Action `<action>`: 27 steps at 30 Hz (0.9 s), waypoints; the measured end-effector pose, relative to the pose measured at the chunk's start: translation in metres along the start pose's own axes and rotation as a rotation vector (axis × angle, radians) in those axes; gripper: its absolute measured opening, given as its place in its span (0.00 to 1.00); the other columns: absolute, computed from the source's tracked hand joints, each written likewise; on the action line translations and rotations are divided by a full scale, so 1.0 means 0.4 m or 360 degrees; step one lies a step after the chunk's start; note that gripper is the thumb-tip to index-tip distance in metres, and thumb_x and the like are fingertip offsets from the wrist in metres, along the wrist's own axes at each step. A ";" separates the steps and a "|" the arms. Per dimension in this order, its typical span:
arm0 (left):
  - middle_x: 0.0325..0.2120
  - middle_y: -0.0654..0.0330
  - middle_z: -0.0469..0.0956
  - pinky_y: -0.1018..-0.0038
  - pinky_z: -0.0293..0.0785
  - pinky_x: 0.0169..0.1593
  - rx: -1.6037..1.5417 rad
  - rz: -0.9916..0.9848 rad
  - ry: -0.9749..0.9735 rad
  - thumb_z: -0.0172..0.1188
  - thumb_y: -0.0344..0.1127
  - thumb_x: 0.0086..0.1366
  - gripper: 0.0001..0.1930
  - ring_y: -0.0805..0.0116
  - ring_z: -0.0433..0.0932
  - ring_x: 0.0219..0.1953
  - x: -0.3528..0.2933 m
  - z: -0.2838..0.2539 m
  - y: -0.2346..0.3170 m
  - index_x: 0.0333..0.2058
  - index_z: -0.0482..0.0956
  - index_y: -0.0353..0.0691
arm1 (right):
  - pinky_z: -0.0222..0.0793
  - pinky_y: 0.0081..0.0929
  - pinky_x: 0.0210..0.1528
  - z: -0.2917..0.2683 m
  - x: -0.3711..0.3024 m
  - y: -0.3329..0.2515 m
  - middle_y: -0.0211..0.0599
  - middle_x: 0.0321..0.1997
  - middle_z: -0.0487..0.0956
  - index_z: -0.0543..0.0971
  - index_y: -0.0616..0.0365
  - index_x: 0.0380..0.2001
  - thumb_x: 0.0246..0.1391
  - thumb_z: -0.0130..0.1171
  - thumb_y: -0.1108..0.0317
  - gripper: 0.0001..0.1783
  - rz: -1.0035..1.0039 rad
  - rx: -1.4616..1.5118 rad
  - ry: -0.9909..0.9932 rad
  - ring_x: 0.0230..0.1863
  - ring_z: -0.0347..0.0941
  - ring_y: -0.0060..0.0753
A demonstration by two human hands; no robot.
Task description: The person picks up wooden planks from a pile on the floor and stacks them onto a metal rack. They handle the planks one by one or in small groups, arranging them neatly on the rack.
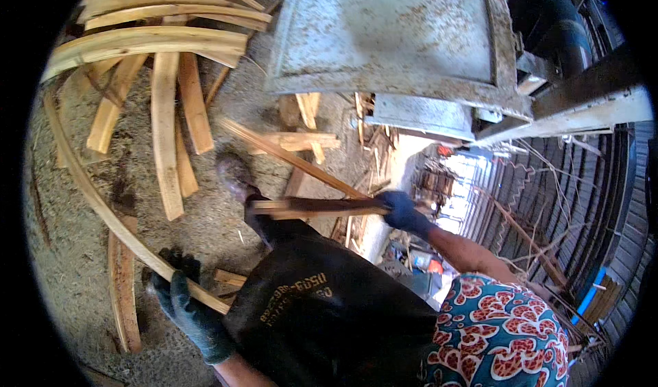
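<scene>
My left hand (190, 310), in a dark green work glove, is closed round a long thin wooden strip (103, 205) near its lower end. That strip runs up toward the far left and looks bowed near the picture's rim. My right hand (406, 212), in a blue glove, grips the ends of two wooden slats. One slat (295, 159) slants away toward the far left. The other, a bark-edged slat (319, 207), lies across in front of my dark apron (329, 298). The right fingertips are partly hidden behind the wood.
A pile of wooden boards (157, 41) lies at the far left, with loose boards (164, 133) on the gritty floor. A large, dirty pale metal machine (384, 34) stands at the far side. My shoe (235, 176) is among scattered offcuts. Cables (548, 181) hang along a corrugated wall at right.
</scene>
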State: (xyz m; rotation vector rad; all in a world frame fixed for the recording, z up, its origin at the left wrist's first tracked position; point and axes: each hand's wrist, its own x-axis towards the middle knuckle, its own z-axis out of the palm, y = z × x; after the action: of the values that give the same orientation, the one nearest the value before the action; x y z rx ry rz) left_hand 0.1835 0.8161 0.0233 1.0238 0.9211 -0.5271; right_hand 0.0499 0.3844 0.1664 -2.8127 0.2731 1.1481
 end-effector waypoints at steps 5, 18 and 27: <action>0.46 0.49 0.68 0.66 0.69 0.52 0.0002 -0.0040 0.0107 0.47 0.36 0.62 0.21 0.60 0.72 0.44 0.003 -0.027 -0.058 0.52 0.63 0.30 | 0.52 0.41 0.63 -0.125 -0.369 0.128 0.56 0.60 0.60 0.59 0.59 0.60 0.33 0.68 0.48 0.51 0.1266 -0.0601 -0.0670 0.63 0.54 0.54; 0.34 0.57 0.74 0.71 0.72 0.41 -0.0031 -0.0134 0.0200 0.52 0.29 0.58 0.15 0.66 0.75 0.34 0.015 0.006 -0.055 0.45 0.70 0.34 | 0.65 0.30 0.52 -0.067 0.868 -0.438 0.47 0.47 0.76 0.72 0.61 0.49 0.50 0.56 0.74 0.20 -0.0957 0.0919 0.0624 0.49 0.73 0.37; 0.34 0.57 0.76 0.74 0.73 0.39 -0.0253 -0.0168 0.0294 0.57 0.23 0.56 0.13 0.68 0.75 0.34 0.021 0.028 -0.028 0.42 0.73 0.32 | 0.70 0.45 0.46 -0.228 1.304 -0.510 0.52 0.46 0.74 0.70 0.53 0.50 0.40 0.62 0.59 0.30 -0.0191 -0.0510 0.0767 0.45 0.73 0.53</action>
State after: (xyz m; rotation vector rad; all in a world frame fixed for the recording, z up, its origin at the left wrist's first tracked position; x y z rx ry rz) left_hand 0.1839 0.8015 0.0131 0.8933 1.1676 -0.4442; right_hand 0.5186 0.5023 -0.1307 -3.3037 -0.0582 0.5121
